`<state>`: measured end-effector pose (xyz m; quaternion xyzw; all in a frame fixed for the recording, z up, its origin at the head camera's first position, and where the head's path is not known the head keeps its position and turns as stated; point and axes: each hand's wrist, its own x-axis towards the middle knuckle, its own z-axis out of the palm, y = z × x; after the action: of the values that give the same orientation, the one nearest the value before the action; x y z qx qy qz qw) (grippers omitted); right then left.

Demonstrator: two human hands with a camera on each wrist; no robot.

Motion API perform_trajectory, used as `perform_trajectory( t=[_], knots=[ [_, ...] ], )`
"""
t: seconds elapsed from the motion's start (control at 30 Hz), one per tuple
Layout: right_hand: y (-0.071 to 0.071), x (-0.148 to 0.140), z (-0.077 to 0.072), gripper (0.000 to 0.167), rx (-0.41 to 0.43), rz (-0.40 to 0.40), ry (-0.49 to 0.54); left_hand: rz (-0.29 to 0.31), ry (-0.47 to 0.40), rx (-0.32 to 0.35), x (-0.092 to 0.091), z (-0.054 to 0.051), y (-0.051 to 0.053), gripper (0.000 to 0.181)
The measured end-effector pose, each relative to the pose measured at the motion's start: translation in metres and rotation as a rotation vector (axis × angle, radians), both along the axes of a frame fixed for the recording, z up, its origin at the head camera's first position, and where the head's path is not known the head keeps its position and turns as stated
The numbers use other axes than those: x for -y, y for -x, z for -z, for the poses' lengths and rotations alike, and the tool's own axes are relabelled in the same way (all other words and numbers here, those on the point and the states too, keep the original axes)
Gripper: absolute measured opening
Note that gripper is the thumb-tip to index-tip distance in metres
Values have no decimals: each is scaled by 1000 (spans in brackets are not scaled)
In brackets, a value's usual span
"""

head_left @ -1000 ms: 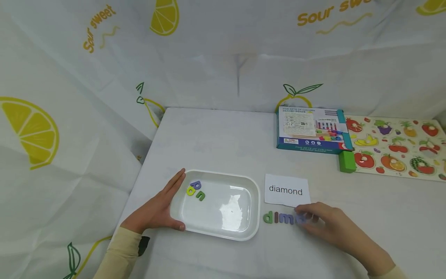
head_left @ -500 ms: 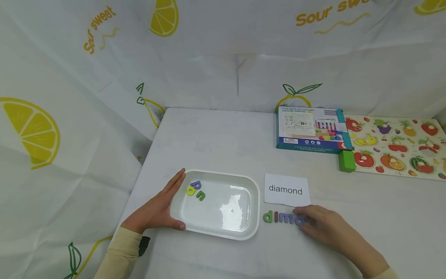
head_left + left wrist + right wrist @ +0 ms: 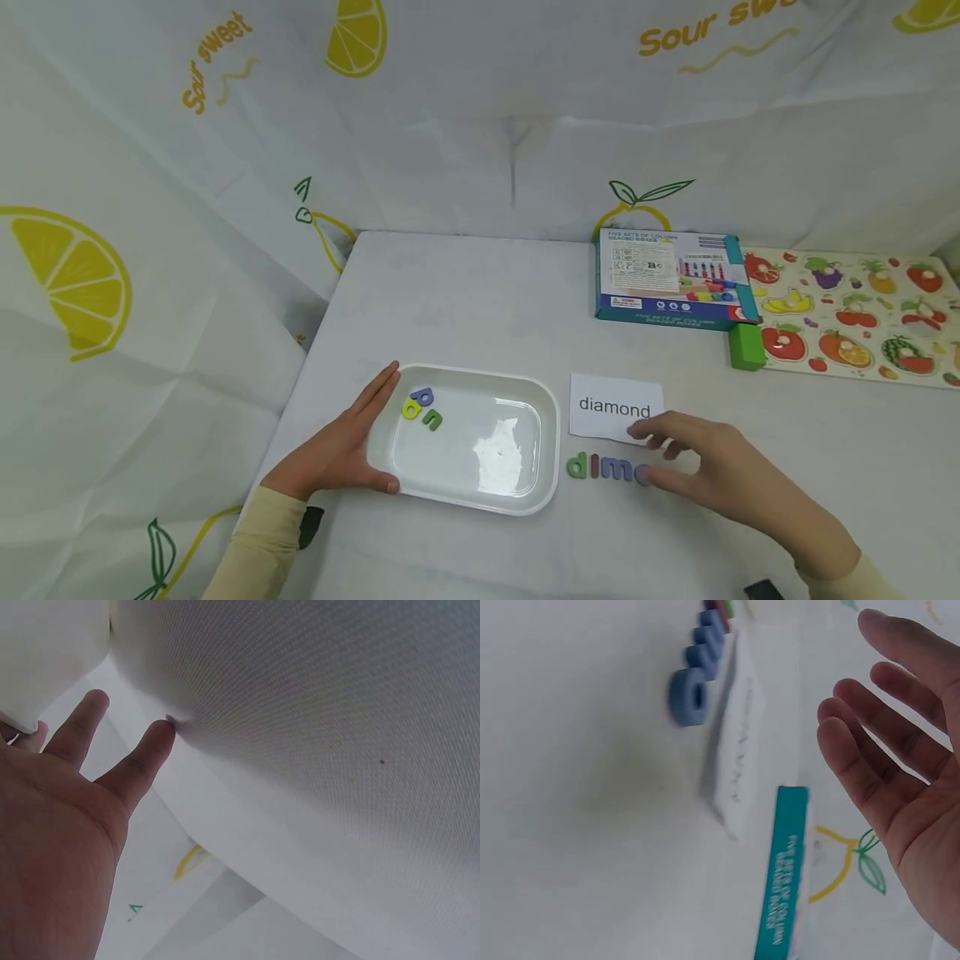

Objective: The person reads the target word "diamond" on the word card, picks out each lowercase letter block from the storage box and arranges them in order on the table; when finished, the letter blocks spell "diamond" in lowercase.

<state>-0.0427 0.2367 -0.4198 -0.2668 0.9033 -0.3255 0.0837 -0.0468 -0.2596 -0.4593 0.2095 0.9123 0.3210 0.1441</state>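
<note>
reference is the white tray. my left hand is on its left side, fingers straight at the far corner, thumb at the near one: touching, not clamped. my right hand is over to the tray's right, fingers and thumb apart, nothing held (right wrist view shows a gap to the letters). just right of the tray, in a row leading away from it: green d, dark red i, purple m, purple o, the last partly behind my thumb in the head view. inside the tray, far left: purple letter, yellow letter, green n. "diamond" card lies right of the tray, just beyond the row. farther out, beyond and right of the tray: toy box, green block, fruit board.
</note>
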Motion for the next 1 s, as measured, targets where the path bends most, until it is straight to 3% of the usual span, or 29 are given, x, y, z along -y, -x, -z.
perform_trajectory(
  t=[0.17,0.3,0.4,0.57,0.73,1.0],
  knots=[
    [18,22,-36,45,38,-125,95,-1,-1,-4,0,0,0,147],
    [37,54,-56,44,234,-211,167,-4,-8,1,0,1,0,147],
    [51,86,-61,44,395,-251,193,2,-10,-4,1,2,0,147],
    [70,147,-49,42,517,-319,151,20,-2,-29,2,2,0,146],
    [84,196,-27,40,533,-388,134,16,-15,1,2,2,1,144],
    [91,239,-5,43,541,-385,80,9,-14,21,3,3,1,144]
  ],
)
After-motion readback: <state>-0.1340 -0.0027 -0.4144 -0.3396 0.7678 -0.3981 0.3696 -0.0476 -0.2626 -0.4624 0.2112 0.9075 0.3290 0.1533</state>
